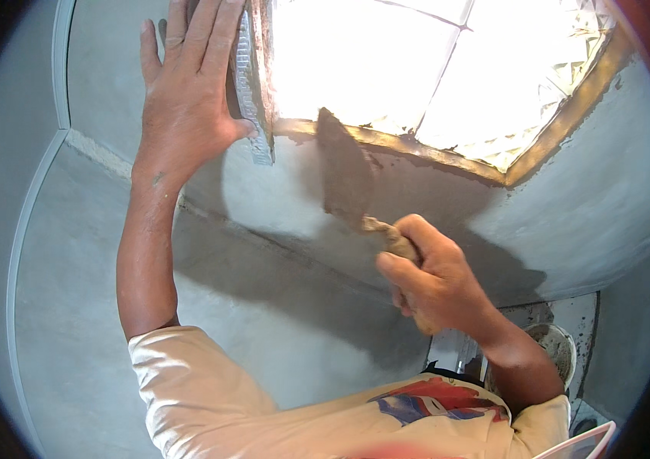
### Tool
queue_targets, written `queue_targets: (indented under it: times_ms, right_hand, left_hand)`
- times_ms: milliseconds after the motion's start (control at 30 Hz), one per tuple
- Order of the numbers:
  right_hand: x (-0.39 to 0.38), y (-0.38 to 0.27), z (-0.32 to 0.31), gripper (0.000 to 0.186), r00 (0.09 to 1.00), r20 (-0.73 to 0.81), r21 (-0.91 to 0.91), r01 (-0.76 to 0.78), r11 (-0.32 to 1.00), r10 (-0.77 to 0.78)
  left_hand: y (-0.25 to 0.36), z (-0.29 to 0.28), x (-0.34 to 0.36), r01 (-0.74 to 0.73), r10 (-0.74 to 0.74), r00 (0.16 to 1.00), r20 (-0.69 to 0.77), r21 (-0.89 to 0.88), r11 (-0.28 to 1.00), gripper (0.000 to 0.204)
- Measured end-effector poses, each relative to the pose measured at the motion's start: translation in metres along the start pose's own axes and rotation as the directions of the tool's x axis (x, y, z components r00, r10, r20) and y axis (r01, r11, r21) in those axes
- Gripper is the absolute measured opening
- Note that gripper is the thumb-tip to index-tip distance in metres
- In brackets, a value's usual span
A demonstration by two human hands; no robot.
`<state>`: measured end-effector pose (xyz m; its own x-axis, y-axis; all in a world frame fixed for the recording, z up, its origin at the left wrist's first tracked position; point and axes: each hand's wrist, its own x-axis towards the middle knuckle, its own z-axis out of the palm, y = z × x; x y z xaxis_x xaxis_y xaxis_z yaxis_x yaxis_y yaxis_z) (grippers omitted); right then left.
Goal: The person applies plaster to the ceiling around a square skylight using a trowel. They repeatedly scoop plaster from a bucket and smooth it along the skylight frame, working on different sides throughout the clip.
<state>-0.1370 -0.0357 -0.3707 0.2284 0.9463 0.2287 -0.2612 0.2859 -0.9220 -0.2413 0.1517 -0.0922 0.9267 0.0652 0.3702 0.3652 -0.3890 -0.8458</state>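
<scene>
In my right hand point(436, 279) is a pointed trowel point(344, 168), its handle wrapped by my closed fingers. The mortar-coloured blade tilts up and left, its tip overlapping the lower edge of the window frame. Whether the blade touches the wall cannot be told. My left hand point(191, 99) is raised at the upper left with its fingers stretched out and apart. Its thumb tip touches the lower part of a narrow bluish-grey ridged strip point(250, 92). Rough brown material runs along the strip's right side. Whether the hand supports the strip is unclear.
A bright window with a yellowish frame point(508, 177) fills the upper right. Dark, damp-looking plaster point(447, 180) borders its lower edge on the grey wall. At the lower right, a bucket point(566, 352) stands partly behind my right forearm. Pale trim point(17, 252) runs along the left.
</scene>
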Motion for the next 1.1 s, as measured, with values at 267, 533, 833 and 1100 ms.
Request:
queue_targets:
  times_ms: [267, 533, 833, 1100]
  right_hand:
    - [0.044, 0.028, 0.047, 0.025, 0.994, 0.075, 0.198, 0.062, 0.978, -0.078]
    - [0.035, -0.031, 0.057, 0.018, 0.984, 0.131, 0.456, 0.048, 0.889, -0.120]
    - [-0.003, 0.008, 0.009, 0.023, 0.992, 0.111, 0.444, 0.005, 0.896, -0.060]
    - [-0.105, 0.049, -0.068, 0.030, 1.000, -0.010, -0.326, -0.025, 0.945, 0.023]
  left_hand:
    - [0.009, 0.002, 0.000, 0.019, -0.019, 0.999, -0.026, 0.027, 0.999, 0.162]
    - [0.009, -0.005, 0.004, -0.030, 0.030, 0.999, -0.023, 0.032, 0.999, 0.156]
    - [0.003, -0.001, -0.008, -0.004, 0.004, 1.000, 0.010, 0.009, 1.000, 0.150]
    - [-0.004, 0.052, 0.017, -0.070, 0.097, 0.966, -0.241, 0.117, 0.991, 0.129]
